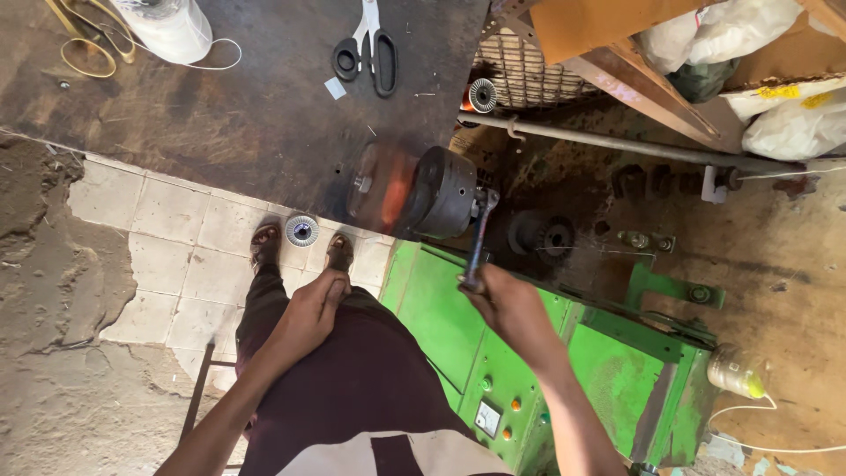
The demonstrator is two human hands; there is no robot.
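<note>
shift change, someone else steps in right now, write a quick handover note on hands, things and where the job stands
Right hand: gripping the long metal chuck key, its head seated in the dark round steel chuck of the green machine.
Left hand: resting on the thigh, holding nothing.
Nearby: black-handled scissors on the dark board; small ribbed round part on the floor tiles.
Done: key engaged. Left: whether chuck is tightened cannot be told.

We see white plastic bags point(775, 88) stuffed at the top right, one carrying yellow labels point(780, 91). A small white tag point(335, 87) lies on the dark tabletop point(264, 123). A small white-faced meter point(487, 419) sits on the green control panel point(458, 353).
</note>
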